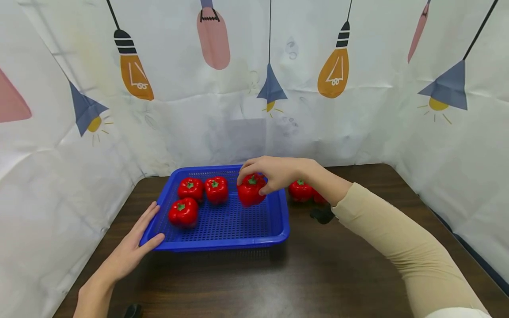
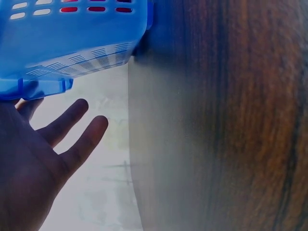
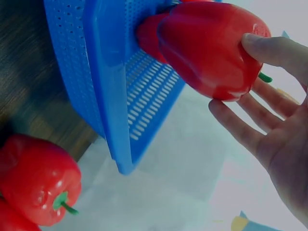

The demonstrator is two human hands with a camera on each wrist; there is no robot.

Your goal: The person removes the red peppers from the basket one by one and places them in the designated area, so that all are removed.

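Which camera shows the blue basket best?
The head view, where the basket shows nearly whole. The left wrist view catches part of its outside; the right wrist view, part of its inside and outside.

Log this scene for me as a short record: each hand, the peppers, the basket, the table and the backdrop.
Right hand: holds a red pepper over the basket
Left hand: at the basket's left rim, fingers spread
Basket: blue, three peppers inside
Beside basket, right: two peppers in view
Table: dark wood
Backdrop: white, printed with bulbs and lamps
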